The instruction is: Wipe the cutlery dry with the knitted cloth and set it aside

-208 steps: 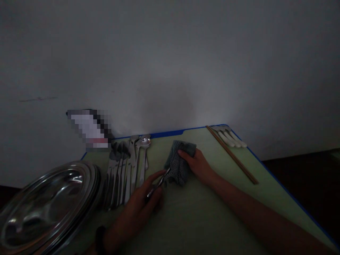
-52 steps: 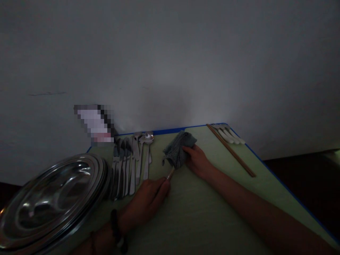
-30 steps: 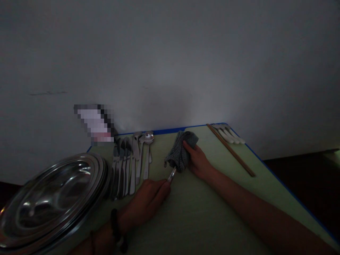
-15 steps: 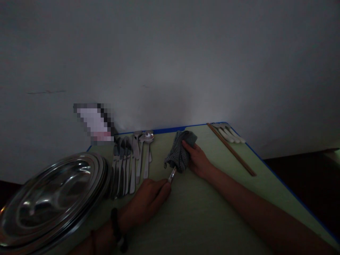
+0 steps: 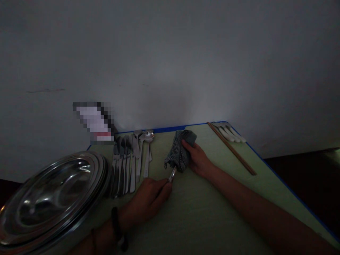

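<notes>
My left hand [image 5: 151,196] is closed on the handle of a metal utensil [image 5: 173,174]. The utensil's far end is hidden inside a dark checked cloth [image 5: 178,152], so its kind does not show. My right hand [image 5: 198,157] grips the cloth from the right, thumb on top, folding it around that hidden end. Both hands are over the middle of the pale green table [image 5: 202,202]. Left of the cloth, several metal knives [image 5: 124,166] and spoons [image 5: 146,152] lie side by side, handles toward me.
Stacked oval metal trays [image 5: 55,194] take up the near left. To the right lie brown chopsticks [image 5: 231,149] beside several white-handled forks [image 5: 230,134]. A blurred-out panel [image 5: 94,122] leans on the wall [image 5: 170,63] behind the table's blue edge [image 5: 170,130].
Almost nothing differs. Both hands keep their hold on the utensil and the cloth, and the whole view has shifted very slightly.
</notes>
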Motion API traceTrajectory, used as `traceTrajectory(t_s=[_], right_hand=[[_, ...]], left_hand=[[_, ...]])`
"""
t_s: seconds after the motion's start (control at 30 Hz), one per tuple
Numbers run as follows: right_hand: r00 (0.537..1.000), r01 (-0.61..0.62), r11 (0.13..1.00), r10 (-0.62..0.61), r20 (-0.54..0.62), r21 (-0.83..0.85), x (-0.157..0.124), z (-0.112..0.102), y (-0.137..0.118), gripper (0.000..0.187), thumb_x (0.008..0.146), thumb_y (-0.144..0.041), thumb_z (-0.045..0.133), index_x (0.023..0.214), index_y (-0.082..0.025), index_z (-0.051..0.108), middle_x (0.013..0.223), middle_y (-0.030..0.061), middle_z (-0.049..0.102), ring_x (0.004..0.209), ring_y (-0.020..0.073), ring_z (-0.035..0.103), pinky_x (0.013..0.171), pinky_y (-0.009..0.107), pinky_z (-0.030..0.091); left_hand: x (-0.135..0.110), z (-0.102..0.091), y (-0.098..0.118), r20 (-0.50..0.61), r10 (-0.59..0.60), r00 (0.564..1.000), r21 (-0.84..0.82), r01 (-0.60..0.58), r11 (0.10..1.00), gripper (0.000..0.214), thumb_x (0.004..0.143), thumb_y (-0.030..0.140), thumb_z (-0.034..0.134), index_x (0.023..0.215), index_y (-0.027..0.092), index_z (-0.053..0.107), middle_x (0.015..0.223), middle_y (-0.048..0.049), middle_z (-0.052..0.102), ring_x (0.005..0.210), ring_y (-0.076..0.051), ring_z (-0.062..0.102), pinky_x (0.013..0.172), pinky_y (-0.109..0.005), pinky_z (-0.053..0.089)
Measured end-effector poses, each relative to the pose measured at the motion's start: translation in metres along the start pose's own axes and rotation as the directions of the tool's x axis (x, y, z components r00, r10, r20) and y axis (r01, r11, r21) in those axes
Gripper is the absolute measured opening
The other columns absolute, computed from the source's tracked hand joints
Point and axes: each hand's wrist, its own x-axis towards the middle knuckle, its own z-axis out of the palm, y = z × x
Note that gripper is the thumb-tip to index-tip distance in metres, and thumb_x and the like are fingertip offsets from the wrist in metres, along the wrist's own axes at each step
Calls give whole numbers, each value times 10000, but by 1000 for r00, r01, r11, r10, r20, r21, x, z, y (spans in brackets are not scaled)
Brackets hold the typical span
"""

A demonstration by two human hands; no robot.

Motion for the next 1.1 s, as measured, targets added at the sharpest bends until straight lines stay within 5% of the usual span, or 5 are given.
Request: traceTrajectory(t_s=[1.1], right_hand=[[999, -27, 999, 28, -36, 32, 0, 1, -1, 127, 669, -190, 660, 788, -193, 616, 765, -3, 695, 890, 179, 631, 820, 319, 493]], left_hand=[[1, 1, 0, -31, 12, 999, 49, -11, 999, 384, 935, 331, 253, 646, 180, 456, 551, 35, 468, 489, -111, 475, 518, -242, 324]])
